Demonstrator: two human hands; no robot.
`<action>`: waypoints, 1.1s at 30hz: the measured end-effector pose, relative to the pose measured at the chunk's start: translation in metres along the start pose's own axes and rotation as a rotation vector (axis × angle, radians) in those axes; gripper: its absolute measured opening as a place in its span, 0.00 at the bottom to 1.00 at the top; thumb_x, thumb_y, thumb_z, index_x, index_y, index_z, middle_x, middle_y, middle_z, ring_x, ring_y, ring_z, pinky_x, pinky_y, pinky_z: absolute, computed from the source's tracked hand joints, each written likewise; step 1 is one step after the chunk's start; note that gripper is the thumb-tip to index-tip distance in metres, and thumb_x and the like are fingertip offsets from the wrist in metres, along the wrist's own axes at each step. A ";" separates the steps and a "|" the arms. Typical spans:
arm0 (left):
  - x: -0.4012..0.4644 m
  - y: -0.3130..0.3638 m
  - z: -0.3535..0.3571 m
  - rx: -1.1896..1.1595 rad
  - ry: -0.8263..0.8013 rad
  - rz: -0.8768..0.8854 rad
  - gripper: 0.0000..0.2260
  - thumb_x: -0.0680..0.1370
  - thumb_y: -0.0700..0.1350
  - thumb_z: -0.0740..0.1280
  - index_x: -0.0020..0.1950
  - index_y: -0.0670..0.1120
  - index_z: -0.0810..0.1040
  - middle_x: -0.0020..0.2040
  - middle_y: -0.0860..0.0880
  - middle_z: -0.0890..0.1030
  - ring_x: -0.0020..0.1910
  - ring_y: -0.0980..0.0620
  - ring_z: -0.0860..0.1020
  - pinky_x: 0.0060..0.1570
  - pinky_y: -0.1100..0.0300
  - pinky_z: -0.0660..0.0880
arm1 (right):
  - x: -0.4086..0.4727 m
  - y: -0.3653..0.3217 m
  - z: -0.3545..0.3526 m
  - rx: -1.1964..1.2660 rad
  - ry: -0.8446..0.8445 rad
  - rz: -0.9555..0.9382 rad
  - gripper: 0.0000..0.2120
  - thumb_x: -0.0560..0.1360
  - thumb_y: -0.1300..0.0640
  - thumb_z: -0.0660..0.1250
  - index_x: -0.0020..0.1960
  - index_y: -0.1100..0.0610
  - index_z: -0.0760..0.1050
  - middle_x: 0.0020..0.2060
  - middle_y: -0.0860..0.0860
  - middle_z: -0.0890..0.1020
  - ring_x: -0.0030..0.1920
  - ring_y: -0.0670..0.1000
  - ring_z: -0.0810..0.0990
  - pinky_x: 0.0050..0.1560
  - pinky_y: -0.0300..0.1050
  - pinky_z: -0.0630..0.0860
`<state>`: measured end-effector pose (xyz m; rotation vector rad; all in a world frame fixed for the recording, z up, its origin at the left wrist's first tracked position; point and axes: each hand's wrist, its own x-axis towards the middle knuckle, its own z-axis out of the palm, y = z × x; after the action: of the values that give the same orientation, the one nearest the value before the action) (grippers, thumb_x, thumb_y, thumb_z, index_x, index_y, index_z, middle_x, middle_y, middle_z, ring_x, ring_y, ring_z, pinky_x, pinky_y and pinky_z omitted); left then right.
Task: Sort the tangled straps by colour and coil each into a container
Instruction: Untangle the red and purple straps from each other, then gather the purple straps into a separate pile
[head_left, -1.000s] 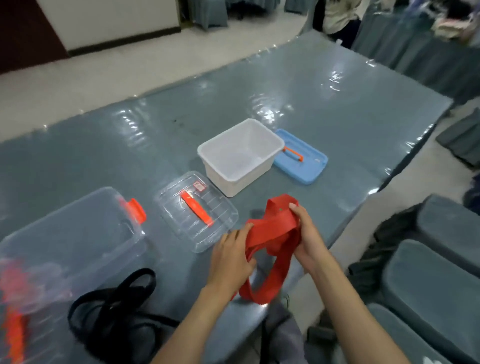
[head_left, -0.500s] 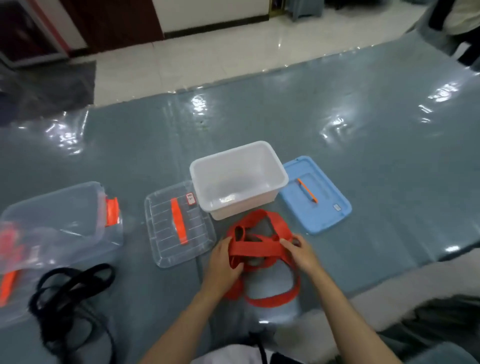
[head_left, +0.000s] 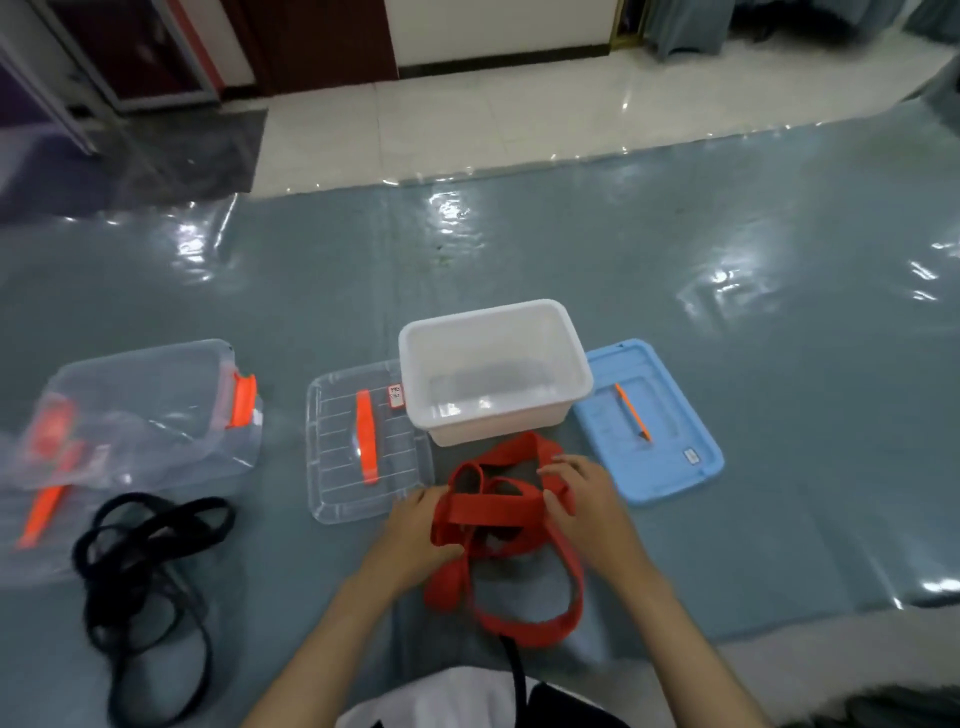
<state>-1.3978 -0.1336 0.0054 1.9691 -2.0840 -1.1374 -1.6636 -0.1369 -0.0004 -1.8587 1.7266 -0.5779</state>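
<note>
**White bin directly beyond the strap; both hands on the coil**

The white bin (head_left: 493, 374) stands open on the table (head_left: 779, 338), just beyond the red strap (head_left: 498, 525), which lies loosely looped at the near edge. Your left hand (head_left: 415, 535) grips its left side; your right hand (head_left: 582, 493) pinches the right side and is nearer the bin. The likely transfer is straight forward. The black strap (head_left: 150, 561) lies well left, beside the clear container (head_left: 150, 415).
</note>
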 end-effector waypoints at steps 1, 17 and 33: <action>-0.007 -0.003 -0.008 0.027 0.011 0.019 0.35 0.73 0.47 0.78 0.78 0.48 0.70 0.73 0.46 0.73 0.73 0.45 0.71 0.74 0.53 0.67 | 0.000 -0.011 0.000 -0.032 -0.031 -0.040 0.12 0.78 0.59 0.72 0.62 0.54 0.82 0.61 0.50 0.81 0.63 0.54 0.78 0.67 0.50 0.75; -0.196 -0.230 -0.125 0.179 0.445 -0.237 0.14 0.80 0.44 0.72 0.66 0.44 0.82 0.65 0.45 0.81 0.62 0.41 0.80 0.54 0.45 0.80 | -0.004 -0.293 0.168 -0.275 -0.472 -0.481 0.15 0.84 0.53 0.62 0.68 0.53 0.78 0.63 0.52 0.82 0.64 0.55 0.80 0.64 0.51 0.74; -0.425 -0.562 -0.225 -0.011 0.691 -0.660 0.15 0.85 0.46 0.65 0.71 0.47 0.79 0.67 0.48 0.79 0.67 0.44 0.76 0.63 0.49 0.74 | -0.054 -0.639 0.460 -0.327 -0.578 -0.695 0.10 0.81 0.48 0.67 0.60 0.49 0.82 0.54 0.47 0.87 0.55 0.54 0.85 0.54 0.49 0.77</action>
<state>-0.7332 0.1861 0.0521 2.6163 -1.1170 -0.3696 -0.8864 -0.0145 0.0594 -2.5410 0.8131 0.0359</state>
